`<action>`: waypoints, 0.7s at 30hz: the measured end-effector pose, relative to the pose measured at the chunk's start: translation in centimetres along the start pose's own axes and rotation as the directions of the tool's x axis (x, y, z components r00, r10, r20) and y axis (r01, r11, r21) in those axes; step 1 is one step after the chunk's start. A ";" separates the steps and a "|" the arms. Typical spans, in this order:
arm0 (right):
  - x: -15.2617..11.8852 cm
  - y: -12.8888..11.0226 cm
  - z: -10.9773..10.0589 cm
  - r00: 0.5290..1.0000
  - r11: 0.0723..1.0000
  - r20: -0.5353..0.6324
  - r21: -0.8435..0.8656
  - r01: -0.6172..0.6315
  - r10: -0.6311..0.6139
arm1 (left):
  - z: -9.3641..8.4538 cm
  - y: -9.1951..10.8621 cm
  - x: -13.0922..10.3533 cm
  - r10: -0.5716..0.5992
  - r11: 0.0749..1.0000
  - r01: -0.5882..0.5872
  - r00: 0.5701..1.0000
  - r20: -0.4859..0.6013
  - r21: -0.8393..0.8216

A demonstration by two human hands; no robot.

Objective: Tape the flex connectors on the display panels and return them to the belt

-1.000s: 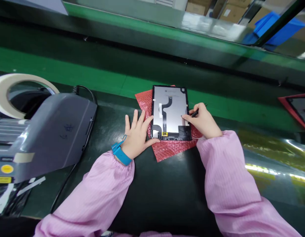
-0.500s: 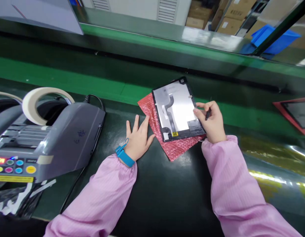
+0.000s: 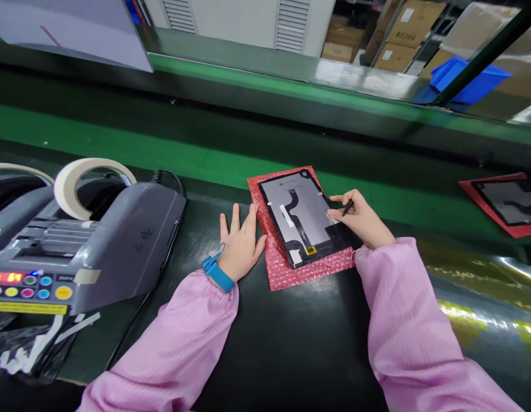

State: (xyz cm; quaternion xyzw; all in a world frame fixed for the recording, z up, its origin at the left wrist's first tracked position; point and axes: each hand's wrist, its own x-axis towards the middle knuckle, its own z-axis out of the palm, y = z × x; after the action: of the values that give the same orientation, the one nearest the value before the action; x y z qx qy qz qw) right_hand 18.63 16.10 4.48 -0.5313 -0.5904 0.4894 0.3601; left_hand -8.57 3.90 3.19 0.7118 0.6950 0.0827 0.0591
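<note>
Head view, taking 12 o'clock as the far side: the tablet-like panel (image 3: 314, 216) lies on a red bubble-wrap sheet (image 3: 277, 273) on the dark tabletop (image 3: 291, 343), its long axis running from 11 to 5 o'clock, the yellow patch (image 3: 310, 250) towards the 5 o'clock end. At its 3 o'clock, the right grip (image 3: 363, 220) is closed around a slim black tool (image 3: 348, 208), thumb at the panel's edge. At 8 o'clock, the left grip (image 3: 240, 252) spreads wide, fingers beside the sheet. A grey tape machine (image 3: 130, 246) sits at 9 o'clock.

Panel (image 3: 313, 213) turned aslant, left hand (image 3: 238, 250) off it
</note>
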 end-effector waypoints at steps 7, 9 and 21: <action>-0.7 -0.7 -0.2 0.993 0.993 0.007 0.003 -0.122 0.122 | 0.6 -0.4 0.0 0.018 0.997 -0.022 0.998 -0.059 -0.069; -0.5 -0.6 0.1 0.992 0.991 0.035 0.059 -0.123 0.121 | 0.7 -0.6 -0.1 0.011 0.994 -0.021 0.996 -0.089 -0.105; 7.5 2.9 -0.6 0.854 0.929 -0.442 0.109 0.353 -0.273 | 1.1 -1.3 -0.4 0.027 0.984 -0.066 0.974 -0.225 -0.165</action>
State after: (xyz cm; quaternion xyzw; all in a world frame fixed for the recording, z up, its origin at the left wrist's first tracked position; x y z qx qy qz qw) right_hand 18.63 23.45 1.14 -0.4842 -0.5295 0.3513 0.6014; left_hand -9.60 3.58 1.80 0.7064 0.6706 0.2228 0.0401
